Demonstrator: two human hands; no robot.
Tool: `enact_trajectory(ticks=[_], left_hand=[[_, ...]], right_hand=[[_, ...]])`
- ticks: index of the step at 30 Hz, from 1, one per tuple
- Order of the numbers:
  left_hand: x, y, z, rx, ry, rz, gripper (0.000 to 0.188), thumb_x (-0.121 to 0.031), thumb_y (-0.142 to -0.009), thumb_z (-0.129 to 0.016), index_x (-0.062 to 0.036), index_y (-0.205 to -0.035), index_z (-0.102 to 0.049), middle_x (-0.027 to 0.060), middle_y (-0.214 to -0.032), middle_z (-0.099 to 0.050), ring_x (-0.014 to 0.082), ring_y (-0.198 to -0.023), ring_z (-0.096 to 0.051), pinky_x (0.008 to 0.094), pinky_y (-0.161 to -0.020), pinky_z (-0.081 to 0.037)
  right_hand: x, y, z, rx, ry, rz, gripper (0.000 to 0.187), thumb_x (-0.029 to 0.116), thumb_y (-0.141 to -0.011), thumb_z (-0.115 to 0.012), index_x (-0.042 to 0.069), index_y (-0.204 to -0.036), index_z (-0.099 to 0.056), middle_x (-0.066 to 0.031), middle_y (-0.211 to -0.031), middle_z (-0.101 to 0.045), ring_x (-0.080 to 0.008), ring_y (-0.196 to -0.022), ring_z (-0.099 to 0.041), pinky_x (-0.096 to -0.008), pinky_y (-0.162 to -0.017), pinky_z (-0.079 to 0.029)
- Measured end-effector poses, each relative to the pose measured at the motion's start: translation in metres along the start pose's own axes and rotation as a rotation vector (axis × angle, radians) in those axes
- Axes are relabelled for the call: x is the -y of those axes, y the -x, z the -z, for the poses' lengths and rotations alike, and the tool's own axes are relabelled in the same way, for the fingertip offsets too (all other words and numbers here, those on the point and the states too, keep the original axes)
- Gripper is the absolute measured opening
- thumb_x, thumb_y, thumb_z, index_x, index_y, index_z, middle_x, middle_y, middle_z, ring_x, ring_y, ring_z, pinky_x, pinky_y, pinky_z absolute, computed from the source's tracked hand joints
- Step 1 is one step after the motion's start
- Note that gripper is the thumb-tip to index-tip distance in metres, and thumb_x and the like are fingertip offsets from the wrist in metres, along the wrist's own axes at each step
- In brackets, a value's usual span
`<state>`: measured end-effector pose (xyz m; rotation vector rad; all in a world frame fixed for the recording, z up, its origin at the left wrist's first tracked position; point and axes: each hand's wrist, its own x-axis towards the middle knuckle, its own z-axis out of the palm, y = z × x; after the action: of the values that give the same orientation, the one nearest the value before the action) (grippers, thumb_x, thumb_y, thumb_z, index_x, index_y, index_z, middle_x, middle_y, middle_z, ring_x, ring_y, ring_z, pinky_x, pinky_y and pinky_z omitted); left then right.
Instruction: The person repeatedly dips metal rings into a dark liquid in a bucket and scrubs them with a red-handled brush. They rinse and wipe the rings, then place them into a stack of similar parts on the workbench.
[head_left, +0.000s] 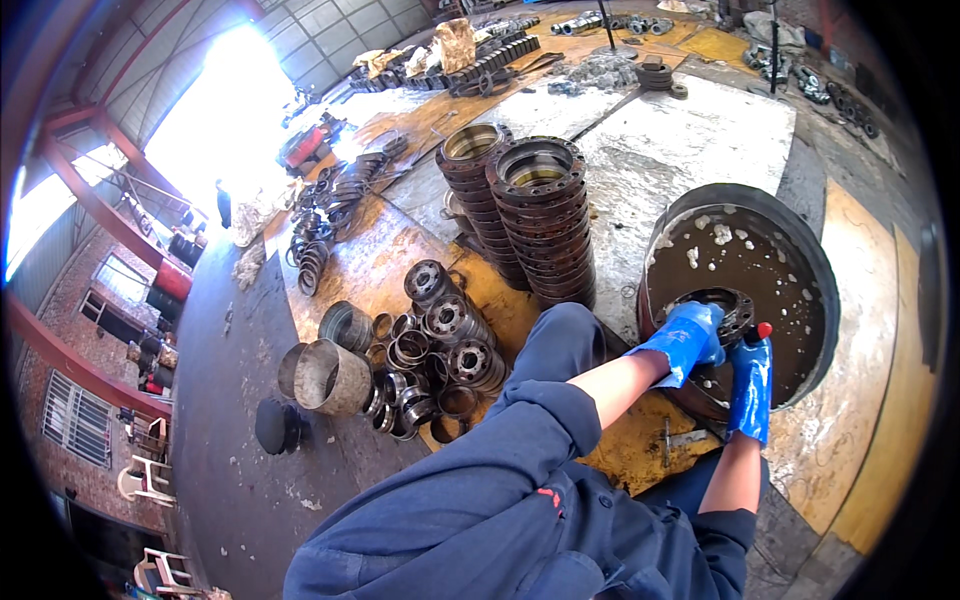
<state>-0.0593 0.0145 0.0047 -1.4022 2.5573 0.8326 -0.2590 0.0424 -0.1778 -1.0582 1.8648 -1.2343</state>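
A dark metal ring with a flange and bolt holes (pixel 738 308) is held over a large round drum (pixel 830 262) of murky brown liquid with pale clumps of foam. My left hand (pixel 690 338), in a blue glove, is closed on the ring's near left side. My right hand (pixel 752 385), gloved the same way, is closed around a dark tool with a rounded red end (pixel 764 330). Most of that tool is hidden by the glove and the ring, so its kind does not show. Both hands are at the drum's near rim.
Left of the drum rise two tall stacks of flanged rings (pixel 540 230). Loose hubs and rings (pixel 450 320) crowd the floor by my left knee, beside a wide metal cylinder (pixel 330 378). A T-shaped metal tool (pixel 685 438) lies beneath my arms. More parts (pixel 345 195) lie farther off.
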Motion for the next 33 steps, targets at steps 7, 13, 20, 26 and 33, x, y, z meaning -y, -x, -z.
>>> enact_trajectory(ticks=[7,13,20,26,33], left_hand=[[0.0,-0.002,0.0,0.009,0.012,-0.005,0.069,-0.044,-0.074,-0.087,-0.0099,-0.132,-0.07,0.0199,-0.128,-0.073,0.0366,-0.12,-0.07,0.0456,-0.104,-0.056],[-0.001,-0.002,0.0,-0.002,-0.003,-0.005,0.069,-0.044,-0.074,-0.087,-0.0107,-0.132,-0.07,0.0196,-0.128,-0.073,0.0368,-0.119,-0.07,0.0456,-0.104,-0.056],[0.003,0.0,-0.001,0.001,0.0,0.011,0.069,-0.044,-0.074,-0.087,-0.0102,-0.131,-0.07,0.0197,-0.127,-0.074,0.0365,-0.119,-0.07,0.0458,-0.103,-0.056],[-0.002,-0.002,0.0,-0.005,0.021,-0.012,0.069,-0.044,-0.073,-0.088,-0.0098,-0.131,-0.071,0.0197,-0.126,-0.074,0.0365,-0.117,-0.071,0.0453,-0.102,-0.057],[0.004,-0.003,-0.003,-0.007,0.009,-0.001,0.07,-0.044,-0.072,-0.089,-0.0096,-0.131,-0.071,0.0197,-0.126,-0.074,0.0365,-0.117,-0.071,0.0456,-0.102,-0.057]], right_hand=[[-0.013,-0.006,0.001,0.0,-0.037,0.002,0.024,0.024,-0.09,-0.082,0.004,-0.104,-0.079,-0.0085,-0.09,-0.08,-0.0178,-0.083,-0.074,-0.0392,-0.075,-0.058],[-0.017,-0.008,0.002,0.009,-0.113,0.038,0.021,0.022,-0.089,-0.082,0.005,-0.102,-0.079,-0.0073,-0.089,-0.079,-0.0159,-0.081,-0.073,-0.0382,-0.074,-0.057],[0.009,0.006,-0.002,-0.008,0.015,-0.013,0.021,0.022,-0.089,-0.083,0.005,-0.102,-0.079,-0.0072,-0.091,-0.08,-0.0164,-0.083,-0.074,-0.0382,-0.074,-0.057],[0.012,0.004,0.008,-0.023,0.041,-0.042,0.022,0.022,-0.089,-0.083,0.005,-0.102,-0.079,-0.0071,-0.092,-0.08,-0.0167,-0.084,-0.075,-0.0382,-0.075,-0.058],[0.036,0.026,0.006,0.031,-0.097,0.045,0.022,0.021,-0.089,-0.084,0.004,-0.102,-0.079,-0.0067,-0.091,-0.08,-0.0164,-0.084,-0.075,-0.0376,-0.075,-0.058]])
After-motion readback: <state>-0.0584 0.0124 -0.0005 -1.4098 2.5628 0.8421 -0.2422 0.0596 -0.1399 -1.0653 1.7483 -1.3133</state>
